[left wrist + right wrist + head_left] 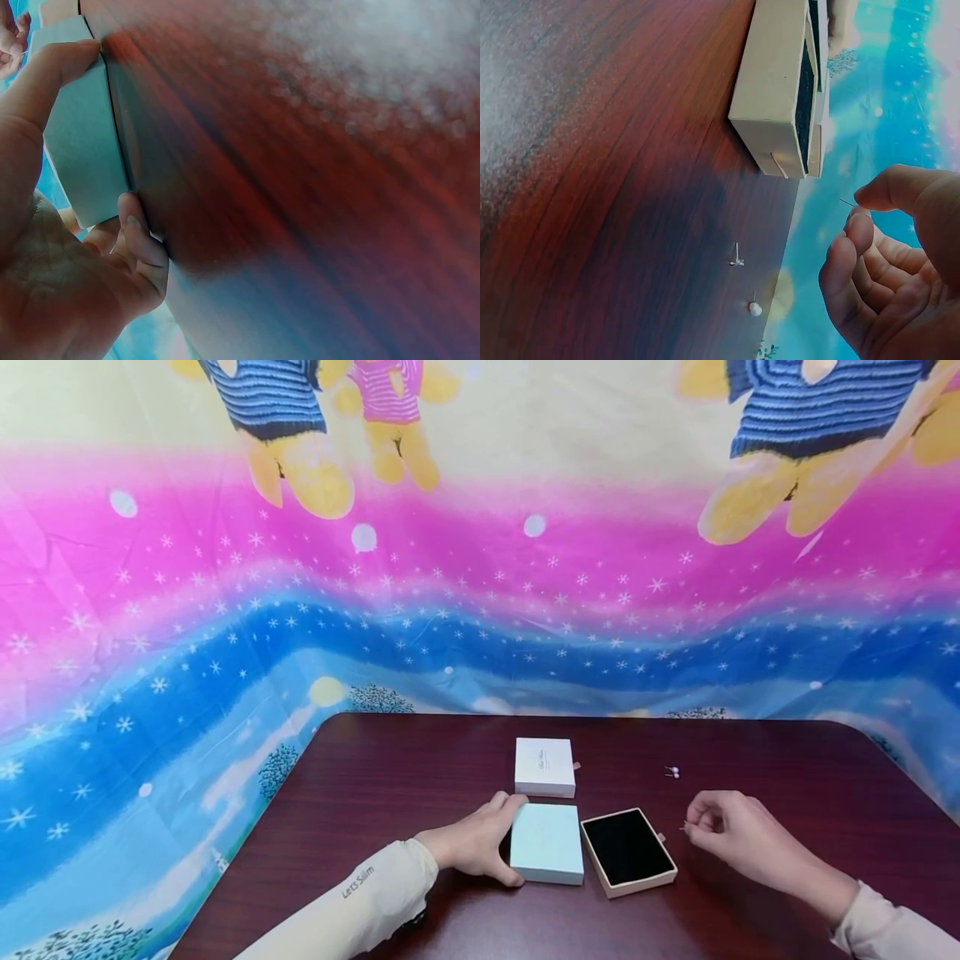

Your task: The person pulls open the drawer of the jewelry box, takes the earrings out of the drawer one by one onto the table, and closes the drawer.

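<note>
My left hand [478, 841] holds a pale mint box [547, 843] on the table, thumb at its near left corner and fingers at the far one. In the left wrist view the thumb and fingertips span the box's side. To its right lies an open drawer-style box [630, 850] with a black lining and a small ribbon tab. Beyond that, my right hand [738, 835] pinches a small stud earring between thumb and forefinger; only its thin metal post [846, 201] sticks out, and the rest is hidden. Near this hand, a pearl stud [755, 308] and another stud [737, 260] lie on the table.
A white box [543, 767] with dark lettering and a ribbon tab stands behind the mint box. The dark red-brown table [405, 760] has rounded far corners. A patterned cloth backdrop [465, 568] hangs right behind it.
</note>
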Action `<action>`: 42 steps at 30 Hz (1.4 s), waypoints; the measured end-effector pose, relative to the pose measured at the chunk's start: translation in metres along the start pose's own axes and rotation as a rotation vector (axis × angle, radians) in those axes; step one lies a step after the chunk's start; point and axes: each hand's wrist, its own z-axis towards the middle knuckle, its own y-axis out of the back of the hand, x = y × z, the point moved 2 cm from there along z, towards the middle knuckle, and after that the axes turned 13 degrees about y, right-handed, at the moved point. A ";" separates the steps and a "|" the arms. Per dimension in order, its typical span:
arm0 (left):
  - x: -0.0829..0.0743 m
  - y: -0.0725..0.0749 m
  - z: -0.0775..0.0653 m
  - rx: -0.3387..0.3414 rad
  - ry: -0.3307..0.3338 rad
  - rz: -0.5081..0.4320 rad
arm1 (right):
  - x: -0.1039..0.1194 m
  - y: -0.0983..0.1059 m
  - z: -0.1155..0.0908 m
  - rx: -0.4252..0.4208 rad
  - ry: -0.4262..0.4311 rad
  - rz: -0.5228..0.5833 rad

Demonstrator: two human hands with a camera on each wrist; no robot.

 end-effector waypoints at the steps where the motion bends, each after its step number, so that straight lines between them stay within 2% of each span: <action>1: 0.000 0.000 0.000 0.000 0.000 0.000 | -0.001 0.000 -0.001 0.000 -0.002 0.001; 16: 0.001 -0.001 0.001 -0.002 -0.004 0.003 | -0.010 -0.001 -0.007 -0.008 -0.007 0.011; 30: 0.001 -0.001 0.000 -0.004 -0.003 0.000 | -0.021 0.002 -0.012 0.059 -0.041 0.139; 36: 0.001 -0.001 0.001 -0.004 -0.003 0.003 | -0.026 0.001 -0.014 0.072 -0.012 0.173; 42: 0.002 -0.002 0.002 -0.002 0.000 -0.001 | -0.030 -0.002 -0.014 0.009 0.042 0.158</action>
